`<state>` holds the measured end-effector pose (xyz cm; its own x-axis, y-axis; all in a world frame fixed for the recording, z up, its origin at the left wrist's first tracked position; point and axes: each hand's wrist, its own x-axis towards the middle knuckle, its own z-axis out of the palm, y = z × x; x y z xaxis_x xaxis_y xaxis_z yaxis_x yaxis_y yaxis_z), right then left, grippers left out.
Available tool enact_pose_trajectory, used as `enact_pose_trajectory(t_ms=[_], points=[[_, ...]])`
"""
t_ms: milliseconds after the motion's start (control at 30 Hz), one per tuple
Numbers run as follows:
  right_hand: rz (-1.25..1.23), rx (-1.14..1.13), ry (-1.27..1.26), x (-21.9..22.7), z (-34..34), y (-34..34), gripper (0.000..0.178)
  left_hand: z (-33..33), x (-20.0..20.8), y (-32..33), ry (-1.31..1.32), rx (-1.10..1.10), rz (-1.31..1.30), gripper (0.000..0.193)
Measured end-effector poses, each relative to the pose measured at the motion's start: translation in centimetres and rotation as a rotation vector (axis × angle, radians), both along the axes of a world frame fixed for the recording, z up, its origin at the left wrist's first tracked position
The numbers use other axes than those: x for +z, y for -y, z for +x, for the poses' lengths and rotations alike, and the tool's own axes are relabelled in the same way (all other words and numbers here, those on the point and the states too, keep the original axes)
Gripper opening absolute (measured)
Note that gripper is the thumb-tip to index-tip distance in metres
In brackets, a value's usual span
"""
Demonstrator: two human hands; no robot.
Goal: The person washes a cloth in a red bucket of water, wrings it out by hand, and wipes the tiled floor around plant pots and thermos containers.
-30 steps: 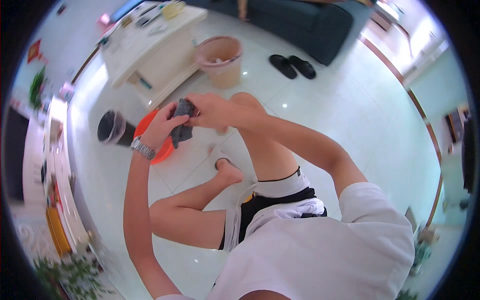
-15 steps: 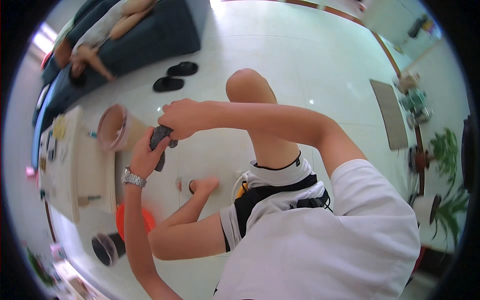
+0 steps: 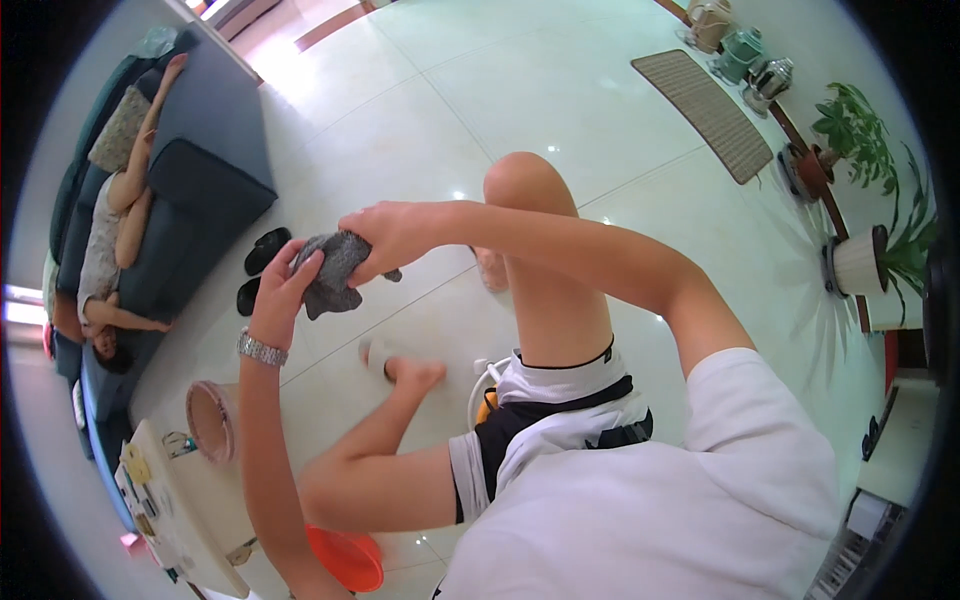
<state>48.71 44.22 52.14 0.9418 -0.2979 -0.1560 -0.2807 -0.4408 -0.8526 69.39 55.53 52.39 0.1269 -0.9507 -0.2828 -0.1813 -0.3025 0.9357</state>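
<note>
The right hand (image 3: pixel 395 235) and left hand (image 3: pixel 283 297) both pinch a small dark grey knitted cloth (image 3: pixel 333 272), held above the raised knee (image 3: pixel 527 185). It looks light, limp and unbreakable; bunched edges give the surest hold.

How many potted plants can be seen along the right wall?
2. One potted plant in a brown pot stands farther up the right edge; one in a white pot stands below it. Others may be hidden beyond the rim.
</note>
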Motion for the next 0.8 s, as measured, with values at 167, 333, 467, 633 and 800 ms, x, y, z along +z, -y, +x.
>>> enact_pose_trajectory(t_ms=[167,333,467,633,800], points=[[-0.019,-0.162,0.030,-0.4,-3.3,3.2,0.058,-2.9,-1.6,6.2,-0.115,-0.182,-0.049,0.023],[0.285,-0.436,-0.066,0.3,-8.1,6.1,0.061,-7.2,-2.6,12.8,-0.029,-0.335,-0.111,0.031],[0.345,-0.484,-0.247,-0.7,-12.8,9.8,0.046,-11.1,-4.2,16.7,-0.109,-0.389,-0.011,0.033],[0.388,-0.585,-0.209,-2.1,-15.9,11.8,0.038,-14.5,-5.0,21.5,-0.055,-0.539,0.077,0.033],[0.467,-0.639,-0.180,-1.7,-20.3,13.0,0.036,-19.3,-3.1,25.9,-0.009,-0.693,0.051,0.030]])
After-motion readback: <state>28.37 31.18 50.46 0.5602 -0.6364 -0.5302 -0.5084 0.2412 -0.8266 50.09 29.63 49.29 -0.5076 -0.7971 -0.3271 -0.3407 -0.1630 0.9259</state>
